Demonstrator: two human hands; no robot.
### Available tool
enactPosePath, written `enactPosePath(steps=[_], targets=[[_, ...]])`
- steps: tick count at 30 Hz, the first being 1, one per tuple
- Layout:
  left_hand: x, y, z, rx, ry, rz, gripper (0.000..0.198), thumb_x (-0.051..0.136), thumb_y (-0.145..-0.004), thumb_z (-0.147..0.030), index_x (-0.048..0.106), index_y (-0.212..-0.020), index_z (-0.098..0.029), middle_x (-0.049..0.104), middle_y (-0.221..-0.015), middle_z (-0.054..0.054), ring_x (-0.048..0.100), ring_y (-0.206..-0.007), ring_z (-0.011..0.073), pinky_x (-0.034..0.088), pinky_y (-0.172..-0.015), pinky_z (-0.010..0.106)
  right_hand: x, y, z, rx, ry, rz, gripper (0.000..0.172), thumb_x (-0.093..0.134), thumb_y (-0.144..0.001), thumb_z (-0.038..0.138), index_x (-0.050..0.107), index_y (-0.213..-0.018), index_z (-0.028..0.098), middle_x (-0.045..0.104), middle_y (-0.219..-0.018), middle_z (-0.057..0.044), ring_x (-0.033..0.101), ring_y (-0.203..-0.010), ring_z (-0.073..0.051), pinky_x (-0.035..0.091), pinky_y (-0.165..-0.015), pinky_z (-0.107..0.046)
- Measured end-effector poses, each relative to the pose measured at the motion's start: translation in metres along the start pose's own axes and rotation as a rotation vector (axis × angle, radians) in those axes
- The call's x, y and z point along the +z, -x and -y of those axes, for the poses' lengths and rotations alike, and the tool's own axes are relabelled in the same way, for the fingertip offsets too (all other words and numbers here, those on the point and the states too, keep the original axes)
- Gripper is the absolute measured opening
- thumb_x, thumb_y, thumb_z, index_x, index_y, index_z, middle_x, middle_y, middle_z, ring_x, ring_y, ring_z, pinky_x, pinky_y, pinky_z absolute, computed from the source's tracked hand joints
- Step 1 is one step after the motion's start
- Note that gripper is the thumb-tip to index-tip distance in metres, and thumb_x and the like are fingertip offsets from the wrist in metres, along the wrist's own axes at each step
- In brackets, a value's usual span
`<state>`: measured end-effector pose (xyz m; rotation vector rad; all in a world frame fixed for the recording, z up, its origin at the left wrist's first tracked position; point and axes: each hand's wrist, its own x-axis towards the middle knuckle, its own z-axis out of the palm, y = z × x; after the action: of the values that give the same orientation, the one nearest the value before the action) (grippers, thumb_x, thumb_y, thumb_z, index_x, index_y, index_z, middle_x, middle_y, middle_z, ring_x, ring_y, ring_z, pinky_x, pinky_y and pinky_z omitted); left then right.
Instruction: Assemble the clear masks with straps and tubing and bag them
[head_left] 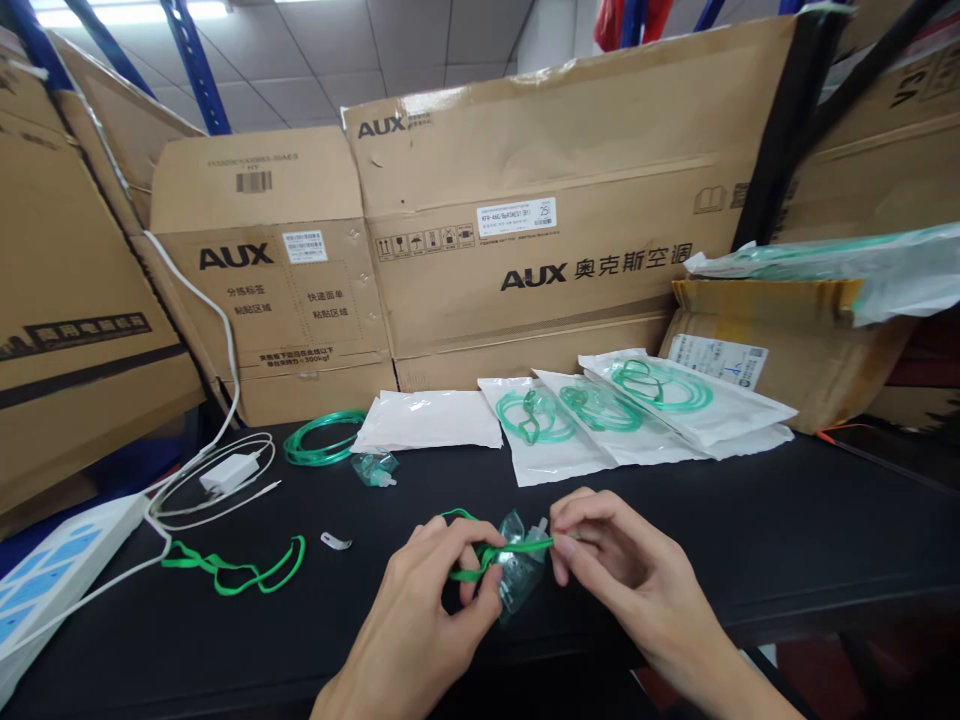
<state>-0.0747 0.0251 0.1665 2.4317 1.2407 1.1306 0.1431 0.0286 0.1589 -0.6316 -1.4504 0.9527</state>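
Over the front of the desk (pixel 247 645): left hand (pixel 435 600), pinching a green strap (pixel 529 546); right hand (pixel 626 560), pinching its right end; clear mask (pixel 517 582), between both hands, crossed by the strap. Farther back: pouches of green tubing (pixel 600 415).

Head camera looks forward, down onto tabletop (pixel 225 650).

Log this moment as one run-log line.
left hand: pinching green strap | right hand: fingertips on same strap | translucent mask: between hands, strap across it | black tabletop: second strap, coiled tubing
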Motion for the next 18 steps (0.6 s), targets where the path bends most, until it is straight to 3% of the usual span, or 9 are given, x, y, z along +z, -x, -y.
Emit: enactPosePath(steps=[5,8,11,15,18], targets=[[0.0007,-0.0011,0.0029,0.103,-0.042,0.051,0.023,0.069,-0.097,-0.018,0.077,-0.115,-0.029,0.063,-0.073,-0.004,0.061,-0.068,0.0166,0.05,-0.083,0.033,0.0002,0.0039,0.0053,-0.023,0.088,0.139,0.005,0.069,-0.102,0.024,0.073,-0.101,0.026,0.066,-0.096,-0.001,0.068,-0.078,-0.014,0.059,-0.074,-0.025],[0.0001,-0.0022,0.0049,0.111,-0.003,-0.016,0.018,0.068,-0.098,-0.017,0.08,-0.104,-0.028,0.066,-0.09,0.003,0.063,-0.081,0.0196,0.051,-0.078,0.032,-0.0007,0.0053,0.008,-0.053,0.181,0.173,0.006,0.068,-0.101,0.022,0.071,-0.103,0.028,0.068,-0.095,-0.001,0.069,-0.084,-0.015,0.059,-0.078,-0.025],[-0.0014,-0.0023,0.0056,0.102,0.027,-0.085,0.021,0.067,-0.097,-0.012,0.081,-0.1,-0.027,0.069,-0.112,0.006,0.064,-0.091,0.0218,0.051,-0.082,0.035,-0.0004,0.0037,0.0067,-0.051,0.312,0.145,0.015,0.073,-0.098,0.024,0.068,-0.111,0.029,0.069,-0.094,0.001,0.069,-0.087,-0.017,0.058,-0.083,-0.028],[-0.0045,-0.0012,0.0053,0.039,0.043,-0.031,0.02,0.068,-0.099,-0.012,0.078,-0.101,-0.028,0.077,-0.099,0.001,0.068,-0.09,0.0215,0.049,-0.088,0.036,0.0038,0.0001,0.0044,-0.007,0.572,0.142,0.022,0.082,-0.091,0.03,0.068,-0.108,0.028,0.071,-0.095,0.0,0.069,-0.088,-0.02,0.058,-0.083,-0.031],[-0.0055,-0.001,0.0055,0.022,0.092,-0.064,0.017,0.067,-0.101,-0.014,0.077,-0.102,-0.027,0.078,-0.093,0.0,0.069,-0.089,0.0212,0.051,-0.084,0.032,0.0067,0.0014,0.0029,-0.023,0.679,0.222,0.032,0.084,-0.09,0.032,0.069,-0.119,0.028,0.072,-0.116,-0.006,0.07,-0.108,-0.026,0.059,-0.096,-0.038]])
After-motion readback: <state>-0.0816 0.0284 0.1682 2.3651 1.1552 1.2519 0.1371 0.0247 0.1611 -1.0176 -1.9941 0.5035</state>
